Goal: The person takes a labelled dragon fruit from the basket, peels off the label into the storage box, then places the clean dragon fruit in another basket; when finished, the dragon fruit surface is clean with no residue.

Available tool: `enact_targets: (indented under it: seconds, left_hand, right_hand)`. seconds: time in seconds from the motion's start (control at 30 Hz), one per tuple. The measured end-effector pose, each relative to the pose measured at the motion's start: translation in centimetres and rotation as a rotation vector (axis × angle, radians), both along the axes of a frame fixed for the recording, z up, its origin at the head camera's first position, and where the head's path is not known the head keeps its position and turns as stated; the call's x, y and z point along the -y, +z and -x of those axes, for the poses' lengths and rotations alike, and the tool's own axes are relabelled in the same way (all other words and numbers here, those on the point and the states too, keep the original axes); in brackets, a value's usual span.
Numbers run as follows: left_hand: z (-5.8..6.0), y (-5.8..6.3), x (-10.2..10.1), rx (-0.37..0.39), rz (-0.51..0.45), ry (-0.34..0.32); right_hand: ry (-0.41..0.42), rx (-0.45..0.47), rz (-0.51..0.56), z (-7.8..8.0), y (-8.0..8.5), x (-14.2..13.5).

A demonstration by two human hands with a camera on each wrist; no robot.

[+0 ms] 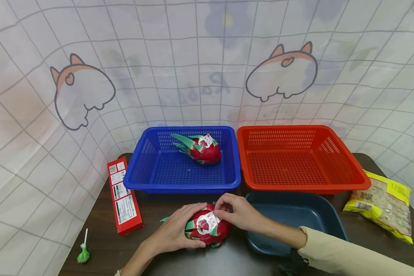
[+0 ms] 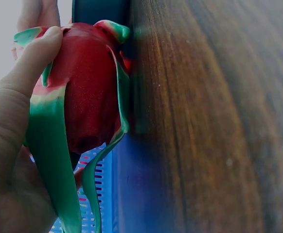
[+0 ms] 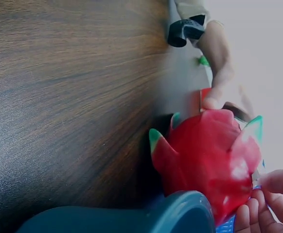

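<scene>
The dragon fruit [image 1: 224,230] lies sideways, its leafy end in the left hand's [image 1: 176,230] grip, while the right hand [image 1: 240,212] pinches its sticker [image 1: 206,223].

A loose, pale beige sleeve [image 1: 352,251] stops short of the right hand [image 1: 239,212], dark gear [image 1: 298,262] beneath it; behind the left hand [image 1: 179,230], a rounded black device [image 3: 184,30] meets a pale cuff [image 3: 191,8].

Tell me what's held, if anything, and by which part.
The left hand holds the red, green-leaved oval dragon fruit by its sides, near the leafy end. The right hand is at its white printed label; whether it pinches that is unclear.
</scene>
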State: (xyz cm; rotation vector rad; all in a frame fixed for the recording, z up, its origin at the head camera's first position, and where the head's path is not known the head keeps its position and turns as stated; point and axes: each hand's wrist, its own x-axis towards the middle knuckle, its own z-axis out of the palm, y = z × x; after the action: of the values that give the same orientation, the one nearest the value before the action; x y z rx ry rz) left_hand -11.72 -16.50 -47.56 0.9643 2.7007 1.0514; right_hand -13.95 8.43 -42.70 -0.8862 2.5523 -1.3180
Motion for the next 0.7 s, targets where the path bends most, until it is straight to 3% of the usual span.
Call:
enact_targets:
  seconds: [0.7]
  left_hand:
    - [0.05, 0.01, 0.12, -0.019, -0.001, -0.022]
  right_hand:
    - [0.105, 0.131, 0.030, 0.09, 0.36, -0.28]
